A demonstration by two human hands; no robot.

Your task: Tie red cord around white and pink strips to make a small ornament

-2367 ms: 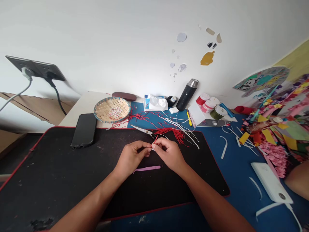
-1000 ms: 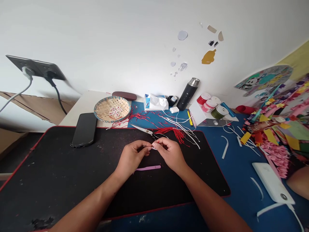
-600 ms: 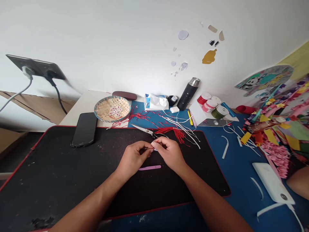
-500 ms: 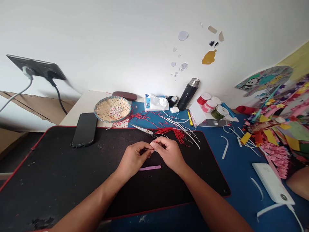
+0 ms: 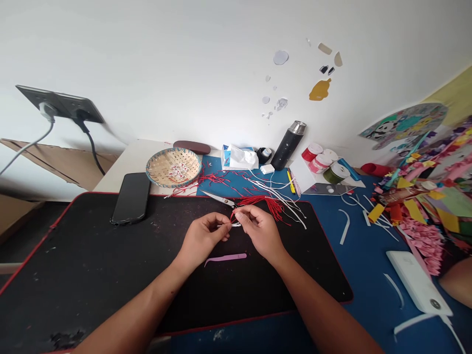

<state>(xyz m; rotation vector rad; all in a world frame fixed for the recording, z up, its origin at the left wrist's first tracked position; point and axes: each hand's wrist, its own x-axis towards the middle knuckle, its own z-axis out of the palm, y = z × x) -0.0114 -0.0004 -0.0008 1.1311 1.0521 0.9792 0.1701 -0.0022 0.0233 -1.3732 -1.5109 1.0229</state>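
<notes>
My left hand [image 5: 211,231] pinches red and white cord between thumb and forefinger, above the black mat. Close beside it, my right hand [image 5: 258,228] is closed on the same red cord [image 5: 232,216], which rises in a small loop between the fingertips. A short white cord piece [image 5: 235,224] crosses the gap between the hands. Purple curved-tip tweezers [image 5: 226,257] lie on the mat just below. Beyond my fingers rest scissors [image 5: 219,198] with their blades pointing left, and next to them a bundle of red cords [image 5: 271,206].
Behind the mat [image 5: 177,300] stand a woven basket [image 5: 153,164] with small red-white pieces, a tissue box [image 5: 225,160], a black flask [image 5: 287,150] and ribbon spools [image 5: 320,163]. A phone [image 5: 131,197] lies left; a white power bank [image 5: 416,280] and another person's arm [image 5: 457,285] are right.
My hands have drawn slightly apart, so a red loop and white cord now show between the fingertips. The tweezers' curved tip has come into view from behind my left hand.
</notes>
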